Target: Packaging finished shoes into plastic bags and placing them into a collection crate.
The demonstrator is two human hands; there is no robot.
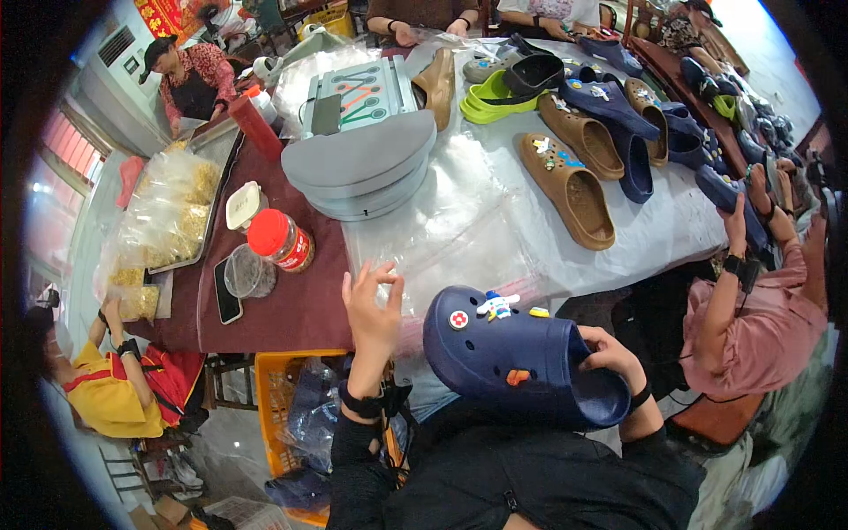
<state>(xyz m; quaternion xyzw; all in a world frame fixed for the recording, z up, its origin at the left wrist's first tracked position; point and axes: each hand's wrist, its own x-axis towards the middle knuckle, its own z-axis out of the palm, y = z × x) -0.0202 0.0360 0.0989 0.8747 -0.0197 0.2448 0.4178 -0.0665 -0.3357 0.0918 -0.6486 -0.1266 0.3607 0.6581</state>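
A navy blue clog (pixel 495 349) hangs at the table's near edge, its toe pointing left. My right hand (pixel 612 355) grips it by the heel opening, with fingers partly hidden inside the shoe. Small charms sit in its holes: a round white one with a red cross (pixel 458 320), a white and blue figure (pixel 498 306), a yellow piece (pixel 540 312) and an orange piece (pixel 518 377). Left of the toe, my left hand (pixel 373 305) is raised, apart from the shoe. Its thumb and forefinger come together in a pinch; whatever is between them is too small to make out.
Plastic bags (pixel 450 230) cover the table before me. Brown clogs (pixel 570 190), a green clog (pixel 499 99) and more navy ones stand farther right. A grey case (pixel 358 168), red-lidded jar (pixel 281 240) and phone (pixel 228 290) lie left. An orange crate (pixel 274 411) is below. Co-workers sit around.
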